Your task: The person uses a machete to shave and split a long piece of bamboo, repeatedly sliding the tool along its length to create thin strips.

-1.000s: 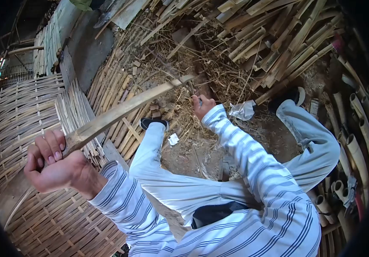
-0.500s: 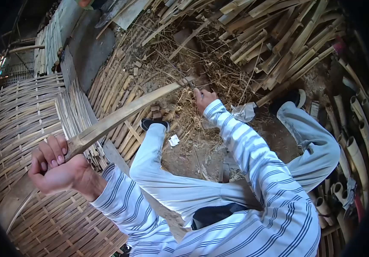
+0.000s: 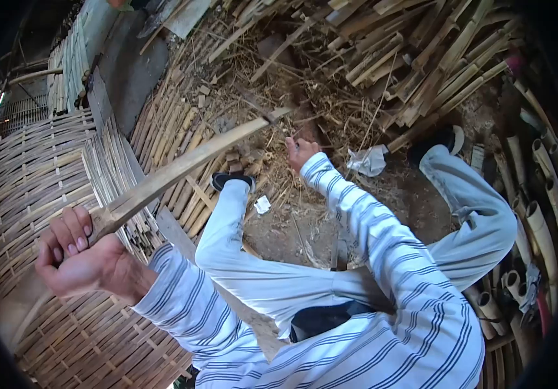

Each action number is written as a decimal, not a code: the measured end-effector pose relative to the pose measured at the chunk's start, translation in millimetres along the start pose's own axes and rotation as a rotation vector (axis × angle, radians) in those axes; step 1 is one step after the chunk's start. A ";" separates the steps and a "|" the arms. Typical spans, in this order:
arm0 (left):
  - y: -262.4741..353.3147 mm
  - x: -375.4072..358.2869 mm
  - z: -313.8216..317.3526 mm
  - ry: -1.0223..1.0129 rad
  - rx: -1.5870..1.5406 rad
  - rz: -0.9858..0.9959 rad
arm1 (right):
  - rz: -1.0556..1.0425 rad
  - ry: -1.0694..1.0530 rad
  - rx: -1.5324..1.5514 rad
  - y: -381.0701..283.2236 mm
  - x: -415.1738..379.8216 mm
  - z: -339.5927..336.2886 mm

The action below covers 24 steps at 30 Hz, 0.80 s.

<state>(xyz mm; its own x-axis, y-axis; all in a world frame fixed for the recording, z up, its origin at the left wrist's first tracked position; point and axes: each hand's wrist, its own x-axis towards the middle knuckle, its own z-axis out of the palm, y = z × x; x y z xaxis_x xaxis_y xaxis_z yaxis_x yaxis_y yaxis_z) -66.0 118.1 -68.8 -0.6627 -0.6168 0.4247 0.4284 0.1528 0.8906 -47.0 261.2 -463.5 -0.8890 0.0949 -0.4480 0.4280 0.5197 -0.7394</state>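
Both hands have shifted a little since the earlier frame: the left hand (image 3: 74, 256) sits slightly lower and farther left, and the long pale-brown split-bamboo strip (image 3: 181, 167) has slid the same way, its far tip a touch higher, while the right hand (image 3: 303, 154) has drawn a little left. Curled firmly around the strip near its closer end, the left hand probably grips there to steady the length, which slants away over the littered ground. Just below the far tip, the right hand has its fingers partly bent; whether it grasps anything cannot be told. A narrow dark mark (image 3: 267, 119) crosses the strip near that tip, too small to identify. The knees are spread, presumably giving the arms room between them. Beside the right hand lies a crumpled white wrapper (image 3: 368, 161); a broad brown woven-bamboo mat (image 3: 26, 188) lies behind the left hand.
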 end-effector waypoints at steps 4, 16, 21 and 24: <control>-1.2 -2.4 0.5 0.010 -0.020 0.008 | -0.115 0.224 0.020 10.0 16.5 4.7; -6.0 3.7 3.2 0.037 -0.049 -0.029 | 0.097 -0.175 -0.039 49.4 -43.7 -53.7; -2.8 -4.3 23.6 0.056 -0.005 -0.003 | 0.034 -0.079 -0.055 46.9 -40.4 -59.3; -1.7 -9.3 37.0 0.078 0.039 0.047 | -0.063 -0.016 0.013 28.3 -50.7 -75.1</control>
<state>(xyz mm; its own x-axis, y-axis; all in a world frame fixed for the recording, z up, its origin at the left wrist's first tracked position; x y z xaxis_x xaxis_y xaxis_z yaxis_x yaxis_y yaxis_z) -83.3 152.1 -68.2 -0.5920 -0.6662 0.4536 0.4325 0.2123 0.8763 -2.0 334.9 -423.9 -0.9115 0.0492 -0.4084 0.3737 0.5135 -0.7724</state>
